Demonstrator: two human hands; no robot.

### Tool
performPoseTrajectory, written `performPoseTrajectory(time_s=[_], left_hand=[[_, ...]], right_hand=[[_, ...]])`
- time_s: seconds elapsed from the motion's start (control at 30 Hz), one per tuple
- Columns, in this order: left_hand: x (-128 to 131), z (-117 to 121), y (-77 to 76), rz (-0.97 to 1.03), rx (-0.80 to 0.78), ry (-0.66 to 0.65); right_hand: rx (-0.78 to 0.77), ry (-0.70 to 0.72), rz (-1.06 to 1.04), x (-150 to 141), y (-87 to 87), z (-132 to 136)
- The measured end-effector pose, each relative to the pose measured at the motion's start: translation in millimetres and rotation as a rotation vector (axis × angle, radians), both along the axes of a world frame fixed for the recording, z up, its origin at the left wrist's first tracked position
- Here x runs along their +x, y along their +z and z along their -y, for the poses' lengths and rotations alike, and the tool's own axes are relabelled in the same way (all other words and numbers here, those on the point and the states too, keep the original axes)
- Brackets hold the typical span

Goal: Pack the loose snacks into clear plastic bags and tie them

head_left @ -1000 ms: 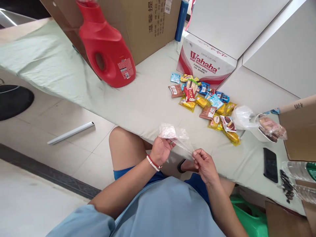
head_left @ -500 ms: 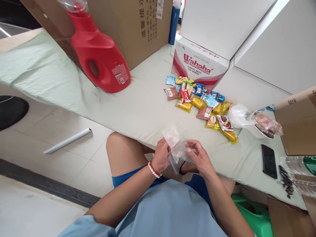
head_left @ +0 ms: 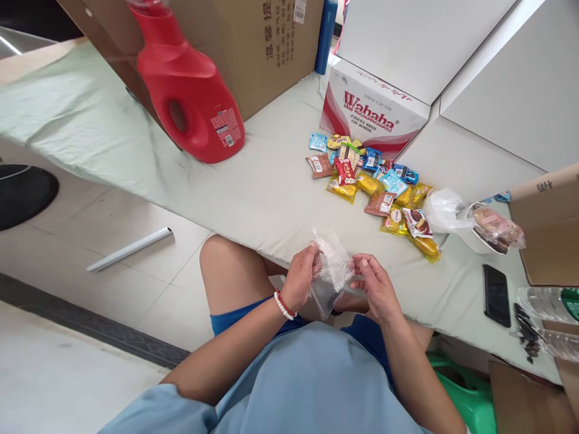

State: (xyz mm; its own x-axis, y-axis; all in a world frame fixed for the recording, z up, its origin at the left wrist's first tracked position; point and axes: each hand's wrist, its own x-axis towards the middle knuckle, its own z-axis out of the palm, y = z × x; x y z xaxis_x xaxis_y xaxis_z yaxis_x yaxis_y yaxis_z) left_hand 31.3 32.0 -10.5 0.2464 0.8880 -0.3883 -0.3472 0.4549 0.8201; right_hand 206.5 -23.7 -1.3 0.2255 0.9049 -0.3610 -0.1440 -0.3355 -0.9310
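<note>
A thin clear plastic bag (head_left: 333,265) hangs crumpled between my hands, just over the table's front edge. My left hand (head_left: 301,274), with a red and white bracelet at the wrist, is closed on the bag's left side. At the bag's right side, my right hand (head_left: 371,283) pinches its edge between thumb and fingertips, the other fingers loosely curled. Beyond the hands lies a pile of small wrapped snacks (head_left: 380,204) in yellow, brown, blue and red packets.
Behind the snacks stands a Wahaha carton (head_left: 371,111). A red detergent bottle (head_left: 194,90) is at the left by a large cardboard box (head_left: 253,54). To the right are a white plastic bag (head_left: 446,211), a phone (head_left: 496,295) and clear bottles (head_left: 547,301). A green stool (head_left: 465,392) sits below.
The bag went from stretched between both hands to bunched upright. My right hand opened off it, then came back to its right edge. The left hand turned and closed on it.
</note>
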Motion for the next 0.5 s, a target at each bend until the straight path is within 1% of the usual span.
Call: performPoseTrajectory(time_s=[0.1, 0.17, 0.23, 0.37, 0.5], left_hand=[[0, 2, 2.9, 0.037, 0.035, -0.050], [-1, 2, 4.6, 0.070, 0.036, -0.080], [-2, 1, 5.5, 0.073, 0.045, -0.098], [-1, -2, 3.7, -0.082, 0.106, -0.077], [-3, -4, -1.0, -0.181, 0.195, -0.093]], right_hand=[[-0.042, 0.063, -0.065, -6, -2.6, 5], [-0.015, 0.084, -0.021, -7, -5.0, 4], [0.020, 0.053, 0.036, -4, -6.4, 1], [0.073, -0.039, 0.045, 8, -4.0, -3], [0.099, -0.056, 0.099, 26, 3.6, 0]])
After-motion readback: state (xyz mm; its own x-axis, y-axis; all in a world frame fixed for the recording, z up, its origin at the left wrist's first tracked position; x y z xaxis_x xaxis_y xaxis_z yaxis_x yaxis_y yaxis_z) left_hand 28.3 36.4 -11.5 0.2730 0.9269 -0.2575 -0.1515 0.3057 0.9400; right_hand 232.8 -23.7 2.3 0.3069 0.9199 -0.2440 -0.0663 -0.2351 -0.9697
